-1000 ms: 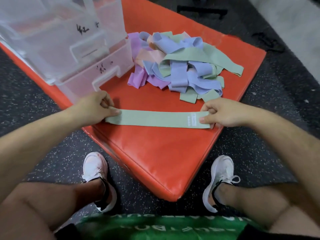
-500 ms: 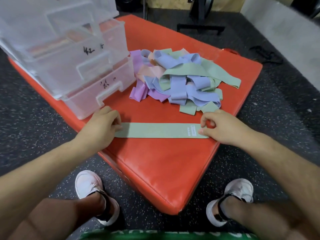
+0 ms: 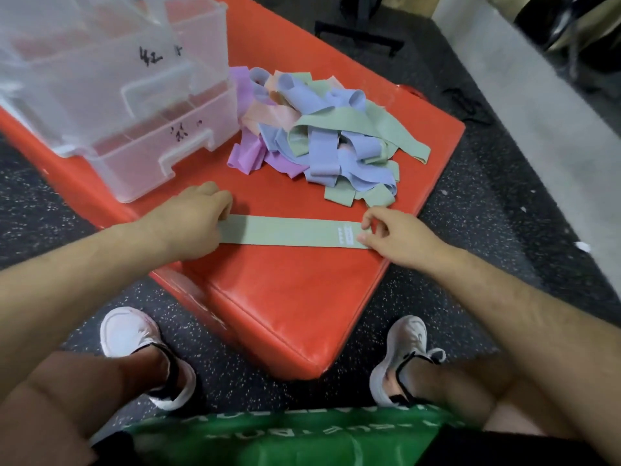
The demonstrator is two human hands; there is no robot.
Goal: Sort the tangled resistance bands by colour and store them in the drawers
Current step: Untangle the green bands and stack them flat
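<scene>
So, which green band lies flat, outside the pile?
The green band held between left hand and right hand; other greens sit tangled in the pile.

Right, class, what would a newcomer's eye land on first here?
The bright red mat dominates the middle. On it lies a flat green band, held at its ends by the left hand and right hand. Behind it sits a tangled pastel pile beside clear drawers.
</scene>
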